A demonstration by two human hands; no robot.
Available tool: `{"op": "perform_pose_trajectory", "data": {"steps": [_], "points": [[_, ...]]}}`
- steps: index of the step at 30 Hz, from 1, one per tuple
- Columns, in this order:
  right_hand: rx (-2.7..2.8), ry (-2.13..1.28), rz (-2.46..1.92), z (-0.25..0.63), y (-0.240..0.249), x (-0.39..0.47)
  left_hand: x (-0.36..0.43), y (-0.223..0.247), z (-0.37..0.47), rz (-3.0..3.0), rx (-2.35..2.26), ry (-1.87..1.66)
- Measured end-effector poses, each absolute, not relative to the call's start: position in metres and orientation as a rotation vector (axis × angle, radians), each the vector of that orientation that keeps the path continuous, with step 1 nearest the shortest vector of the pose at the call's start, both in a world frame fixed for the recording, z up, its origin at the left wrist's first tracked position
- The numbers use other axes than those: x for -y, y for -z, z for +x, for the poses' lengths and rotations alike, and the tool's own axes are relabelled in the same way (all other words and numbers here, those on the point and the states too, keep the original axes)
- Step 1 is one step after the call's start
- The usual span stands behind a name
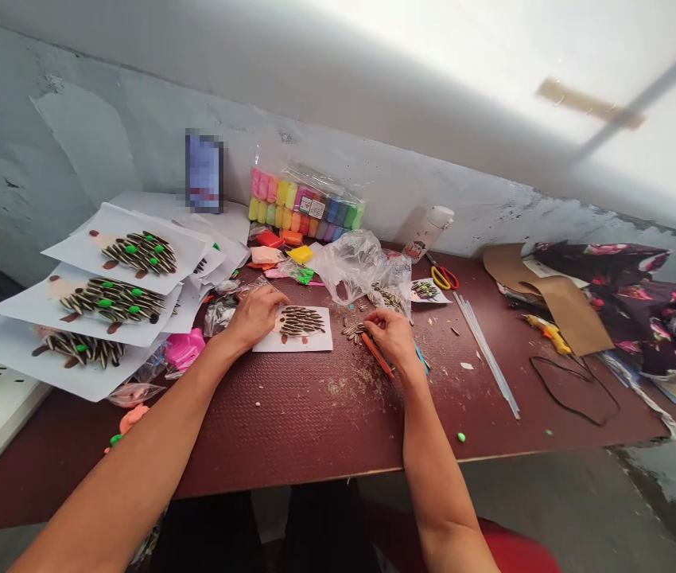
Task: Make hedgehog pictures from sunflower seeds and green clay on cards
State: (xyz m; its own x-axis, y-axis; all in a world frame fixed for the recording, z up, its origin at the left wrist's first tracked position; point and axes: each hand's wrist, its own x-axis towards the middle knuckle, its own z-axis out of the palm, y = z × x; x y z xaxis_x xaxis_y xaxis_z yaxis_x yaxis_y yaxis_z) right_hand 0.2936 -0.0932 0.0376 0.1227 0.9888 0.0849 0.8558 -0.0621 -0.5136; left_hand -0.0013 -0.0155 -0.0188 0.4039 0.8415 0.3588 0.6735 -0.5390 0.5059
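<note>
A white card (320, 342) with a hedgehog picture lies flat on the table, its spines built from rows of striped sunflower seeds (301, 321). My left hand (258, 316) is over the card's left edge, fingers bent and closed against it, holding it down. To the right of the card, my right hand (390, 333) pinches at the edge of a small heap of loose sunflower seeds (352, 329). What lies between those fingertips is too small to make out. Orange-handled pliers or a similar tool (377, 356) lie under that hand, beside a blue item (421, 360).
Several finished hedgehog sheets (176, 298) are stacked at left. Behind stand a phone (204, 173), a bag of coloured clay (305, 208) and a white bottle (429, 232). Scissors (444, 277), glue sticks (487, 354), a yellow glue gun (548, 333) and flowered cloth (630, 310) lie right.
</note>
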Motion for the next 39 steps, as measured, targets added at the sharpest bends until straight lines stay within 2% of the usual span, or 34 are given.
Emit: {"op": "perform_pose_trajectory", "data": {"steps": [4,9,23,39], "points": [[1.904,-0.479,-1.809,0.283,-0.035,0.095,0.015,0.019,-0.001,2.38,-1.332,-0.812],[2.025,-0.461,-1.846,0.276,-0.041,0.098,0.014,0.019,-0.001,2.413,-1.342,-0.791],[2.29,-0.059,-2.039,0.266,-0.043,0.101,0.014,0.018,-0.002,2.422,-1.344,-0.772],[2.186,-0.173,-2.016,0.268,-0.044,0.099,0.014,0.018,-0.002,2.417,-1.333,-0.781]]}}
